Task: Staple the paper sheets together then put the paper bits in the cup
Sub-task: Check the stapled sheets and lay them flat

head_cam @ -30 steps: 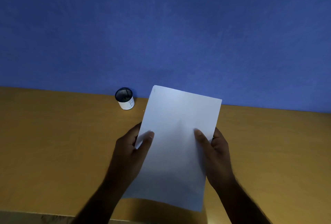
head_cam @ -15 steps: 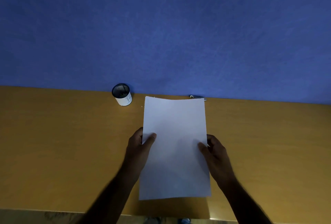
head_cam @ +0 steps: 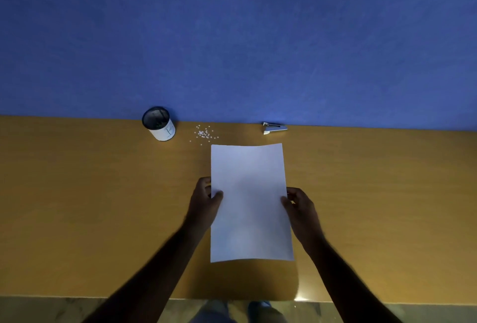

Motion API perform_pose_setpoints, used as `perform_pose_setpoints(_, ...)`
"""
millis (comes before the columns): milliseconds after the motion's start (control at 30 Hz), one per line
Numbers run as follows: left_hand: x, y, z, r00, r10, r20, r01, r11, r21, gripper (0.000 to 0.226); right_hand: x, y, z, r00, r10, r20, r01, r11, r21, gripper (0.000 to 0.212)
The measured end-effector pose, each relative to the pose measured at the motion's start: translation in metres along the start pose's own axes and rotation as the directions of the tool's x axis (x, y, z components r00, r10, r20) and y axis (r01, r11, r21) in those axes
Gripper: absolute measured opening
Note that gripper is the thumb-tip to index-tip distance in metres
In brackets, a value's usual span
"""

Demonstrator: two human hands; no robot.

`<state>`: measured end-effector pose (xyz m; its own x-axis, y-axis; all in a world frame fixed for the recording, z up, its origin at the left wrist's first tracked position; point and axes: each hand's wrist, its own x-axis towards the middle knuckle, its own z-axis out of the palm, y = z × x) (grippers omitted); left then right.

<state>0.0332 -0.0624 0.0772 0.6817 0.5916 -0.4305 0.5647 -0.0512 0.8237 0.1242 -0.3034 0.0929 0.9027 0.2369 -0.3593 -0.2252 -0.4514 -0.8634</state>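
White paper sheets hover just above the middle of the wooden table, held upright in portrait and squared to me. My left hand pinches the left edge with the thumb on top. My right hand pinches the right edge the same way. Small white paper bits lie scattered on the table beyond the top left corner of the sheets. A black mesh cup with a white band stands to the left of the bits. A silver stapler lies by the wall beyond the top right corner.
A blue wall rises right behind the table's far edge. The table's near edge runs along the bottom, with floor and my feet below it.
The sheets have turned from tilted to straight and come down and towards me. That uncovered the paper bits and the stapler behind them. Both hands have slid out to the side edges.
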Motion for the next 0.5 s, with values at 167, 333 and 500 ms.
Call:
perform_pose_setpoints(167,0.022,-0.005,0.024,1.000,-0.015,0.021,0.013,0.997,0.074,0.043,0.024,0.023,-0.010,0.998,0.056,0.034,-0.054,0.996,-0.073,0.023)
perform_pose_setpoints(333,0.038,-0.010,0.044,0.995,-0.033,0.091,0.016,0.984,0.178,0.040,0.051,0.046,-0.019,0.996,0.088,0.010,-0.084,0.970,-0.226,0.018)
perform_pose_setpoints(500,0.045,-0.018,0.059,0.996,-0.005,0.087,-0.022,0.955,0.296,0.041,0.071,0.063,-0.022,0.995,0.097,-0.005,-0.094,0.953,-0.287,0.017)
